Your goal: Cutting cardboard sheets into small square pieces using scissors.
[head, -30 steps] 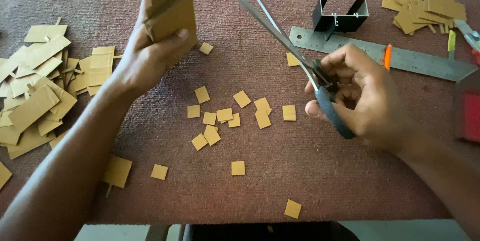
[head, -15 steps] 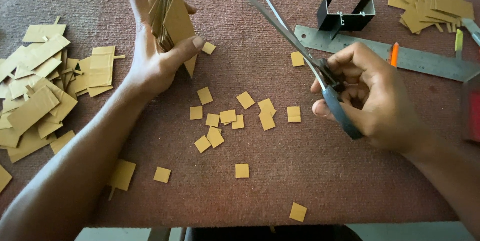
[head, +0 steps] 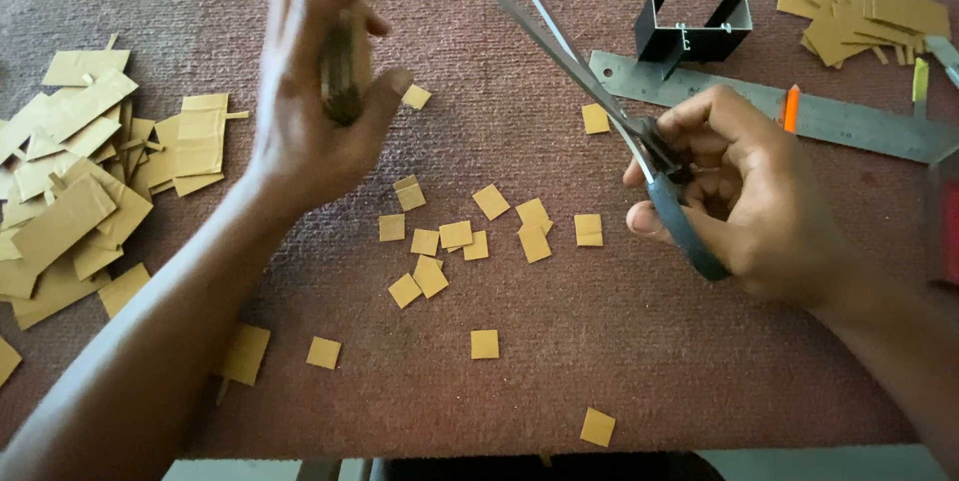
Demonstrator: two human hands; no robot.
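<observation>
My left hand (head: 312,91) is raised over the reddish-brown mat, gripping a thin stack of brown cardboard strips (head: 343,76) seen edge-on and blurred. My right hand (head: 744,191) holds a pair of scissors (head: 599,106) by its dark handles, the long steel blades parted and pointing up to the left. Several small cardboard squares (head: 455,236) lie scattered on the mat between and below the two hands.
A heap of larger cardboard offcuts (head: 80,191) lies at the left. A steel ruler (head: 849,116) with an orange marker (head: 790,107) on it, a black metal bracket (head: 694,31) and another cardboard pile (head: 864,16) sit at the upper right. The mat's front edge (head: 699,446) runs along the bottom.
My left hand has turned the cardboard stack so it now shows edge-on, and has moved slightly down and right. The right hand with the scissors has stayed nearly in place.
</observation>
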